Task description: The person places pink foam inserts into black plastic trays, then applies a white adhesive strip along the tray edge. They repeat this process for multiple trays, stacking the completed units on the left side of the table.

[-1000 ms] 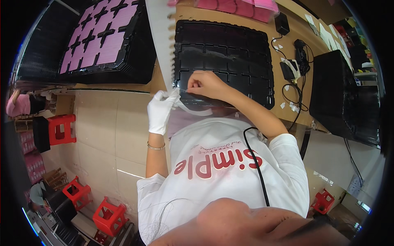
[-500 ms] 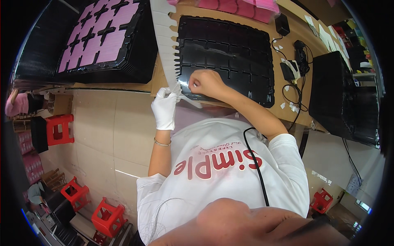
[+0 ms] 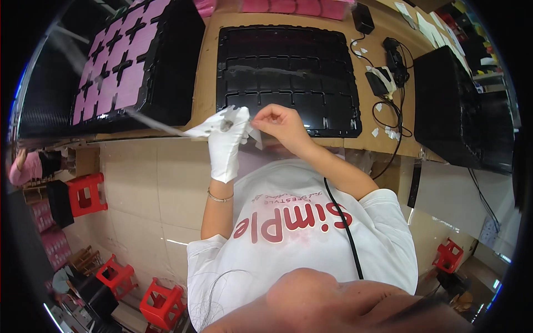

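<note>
My left hand (image 3: pixel 224 152), in a white glove, is closed around a long white strip (image 3: pixel 202 129) with a notched edge. The strip's free length trails left, smeared by motion, across the front of the black stack; crumpled ends show at the glove. Close by on the right, my bare right hand (image 3: pixel 284 126) has thumb and forefinger pinched together beside the glove. Whatever lies between those fingertips is too small to make out. Both hands are at the near edge of a black plastic tray (image 3: pixel 288 83) divided into compartments, lying on the table.
To the left stands a tall stack of black trays (image 3: pixel 172 72) with pink pieces on top. Black cables (image 3: pixel 395 61), a black adapter (image 3: pixel 363 19) and white scraps lie right of the tray. Another black stack (image 3: pixel 458 111) is farther right. Red stools (image 3: pixel 86 194) stand on the floor.
The strip has swung from upright over the tray's left edge down to the left. My left hand has turned and bunched it; my right hand has shifted slightly, its fingers now pinched beside the glove.
</note>
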Demonstrator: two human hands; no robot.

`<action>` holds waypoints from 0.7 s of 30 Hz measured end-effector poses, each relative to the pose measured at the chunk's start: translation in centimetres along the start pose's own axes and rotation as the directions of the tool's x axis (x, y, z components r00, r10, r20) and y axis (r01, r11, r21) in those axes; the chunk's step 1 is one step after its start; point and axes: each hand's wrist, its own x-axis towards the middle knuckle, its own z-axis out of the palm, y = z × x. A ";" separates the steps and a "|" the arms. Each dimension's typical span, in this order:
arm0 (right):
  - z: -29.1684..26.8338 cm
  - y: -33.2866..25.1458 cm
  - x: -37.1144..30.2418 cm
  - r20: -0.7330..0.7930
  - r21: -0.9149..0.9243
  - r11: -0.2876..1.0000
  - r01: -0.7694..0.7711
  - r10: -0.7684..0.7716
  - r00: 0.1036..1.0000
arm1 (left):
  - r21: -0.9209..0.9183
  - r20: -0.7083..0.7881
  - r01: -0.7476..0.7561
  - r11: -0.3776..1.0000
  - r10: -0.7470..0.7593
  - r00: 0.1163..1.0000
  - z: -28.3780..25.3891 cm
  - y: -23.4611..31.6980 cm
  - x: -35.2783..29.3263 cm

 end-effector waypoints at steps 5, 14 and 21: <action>-2.0 -1.5 -0.6 0.159 -0.490 0.711 0.504 -0.495 0.854 | 0.009 0.124 -0.069 0.998 0.067 0.990 1.4 1.1 2.0; -21.8 -5.9 11.3 -0.156 -0.741 0.658 0.131 -0.359 0.920 | 0.130 -0.055 -0.109 0.986 0.117 0.992 0.6 0.3 4.4; -28.1 -3.2 16.6 -0.341 -0.892 0.416 -0.177 -0.360 0.868 | 0.149 -0.037 -0.085 0.985 0.092 0.995 1.2 0.1 4.4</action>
